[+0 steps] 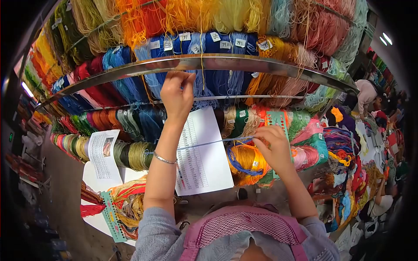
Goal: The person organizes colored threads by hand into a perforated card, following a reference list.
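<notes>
My right hand [274,145] pinches one end of a light blue strand of embroidery thread [204,144]. The strand runs leftward across a printed chart sheet [209,161] and passes by my left forearm. Raised to the curved metal rail [244,63], my left hand [177,93] has its fingers closed; what they hold, if anything, is too small to make out. Behind it hang blue thread hanks [222,82] with small numbered paper tags [225,45]. Below my right hand lies a yellow thread bundle [244,158] with a darker blue loop around it.
Tagged hanks in orange [143,21], pink and green fill the racks above. A second printed sheet [102,156] lies left. Green punched cards [112,217] hold thread at lower left. Another person [366,95] bends over piled threads [344,182] at right.
</notes>
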A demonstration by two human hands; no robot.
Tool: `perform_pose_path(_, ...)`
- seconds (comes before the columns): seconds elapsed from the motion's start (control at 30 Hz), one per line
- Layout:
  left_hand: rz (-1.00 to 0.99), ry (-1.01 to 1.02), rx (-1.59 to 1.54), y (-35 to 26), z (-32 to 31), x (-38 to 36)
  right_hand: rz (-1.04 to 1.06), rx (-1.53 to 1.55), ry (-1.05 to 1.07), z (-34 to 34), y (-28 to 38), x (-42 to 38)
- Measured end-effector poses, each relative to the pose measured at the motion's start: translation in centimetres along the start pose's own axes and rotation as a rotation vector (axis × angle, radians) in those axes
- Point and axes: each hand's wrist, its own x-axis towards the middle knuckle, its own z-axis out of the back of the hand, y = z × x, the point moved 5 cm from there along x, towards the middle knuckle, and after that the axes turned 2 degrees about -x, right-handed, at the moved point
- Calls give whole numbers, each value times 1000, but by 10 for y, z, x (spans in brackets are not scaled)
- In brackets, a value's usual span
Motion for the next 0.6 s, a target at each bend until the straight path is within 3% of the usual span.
perform_pose_path(0.3,-82,73,57,0,8,4,190,202,104,-31,45,58)
perform_pose_path(0.37,-12,33,121,7,13,6,-43,429,165,-40,44,87)
perform_pose_path(0.4,-46,-18,124,15,14,7,-91,491,154,-46,43,100)
perform_pose_path(0.53,42,20,83,29,8,10,34,512,-180,-66,50,156)
perform_pose_path(0.6,71,-3,45,34,7,8,-27,645,-193,-88,43,178)
